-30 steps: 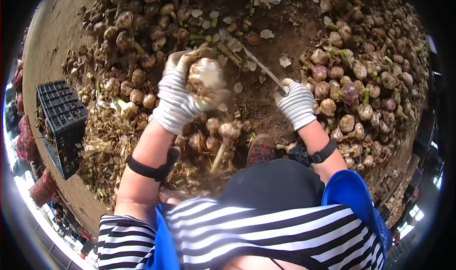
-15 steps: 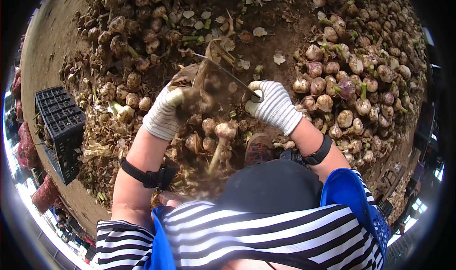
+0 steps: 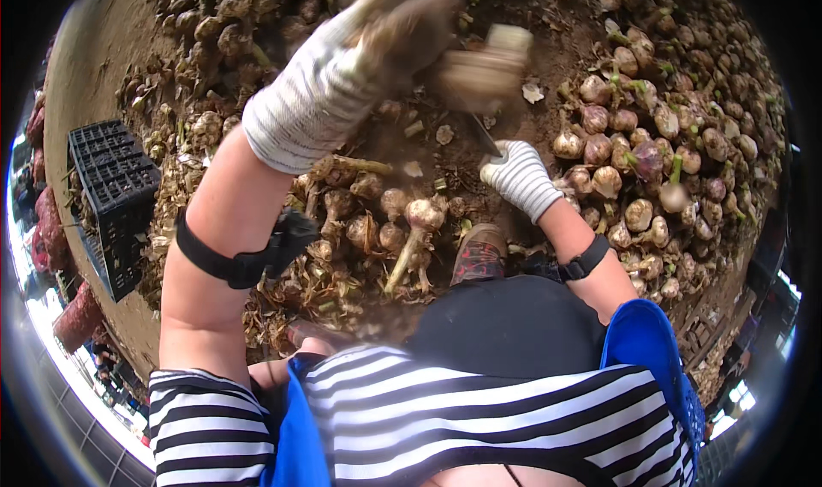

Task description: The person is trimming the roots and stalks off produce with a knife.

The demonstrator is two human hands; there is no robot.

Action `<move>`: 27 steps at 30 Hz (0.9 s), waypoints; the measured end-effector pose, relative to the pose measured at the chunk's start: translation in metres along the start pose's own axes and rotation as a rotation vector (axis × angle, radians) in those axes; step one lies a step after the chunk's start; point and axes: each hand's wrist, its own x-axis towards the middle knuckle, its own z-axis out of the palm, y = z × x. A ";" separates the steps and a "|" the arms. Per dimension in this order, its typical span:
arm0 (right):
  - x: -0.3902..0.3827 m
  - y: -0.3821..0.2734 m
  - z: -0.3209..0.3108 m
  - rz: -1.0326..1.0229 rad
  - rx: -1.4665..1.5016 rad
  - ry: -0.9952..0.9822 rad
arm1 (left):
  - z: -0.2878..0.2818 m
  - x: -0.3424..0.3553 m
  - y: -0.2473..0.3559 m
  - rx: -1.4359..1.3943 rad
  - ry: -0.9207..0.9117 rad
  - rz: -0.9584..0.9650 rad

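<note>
My left hand (image 3: 372, 54), in a striped white glove with a dirty palm, reaches up and forward. Motion smears its fingers, so whether it grips anything does not show. Just right of it is a blurred garlic bulb (image 3: 484, 76) with a pale stem stub, apparently in the air. My right hand (image 3: 522, 177), gloved the same way, is closed around a knife (image 3: 486, 134) and sits lower, above my shoe. The blade points up and left, its far end hidden behind the blurred bulb. Several uncut garlic bulbs with stalks (image 3: 419, 217) lie between my forearms.
A large heap of trimmed garlic bulbs (image 3: 638, 136) spreads on the right. More untrimmed garlic (image 3: 235, 24) is piled at the upper left. A black plastic crate (image 3: 116, 174) stands at the left, with red sacks (image 3: 77, 317) beyond it. Dry skins and stem scraps litter the soil.
My left hand has swung up and forward, away from the knife. The garlic it held beside the blade now shows as a blur to its right. My right hand has shifted slightly right and down.
</note>
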 end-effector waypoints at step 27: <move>-0.031 -0.045 -0.049 -0.412 -0.411 0.355 | -0.010 -0.017 -0.096 0.246 0.309 -0.163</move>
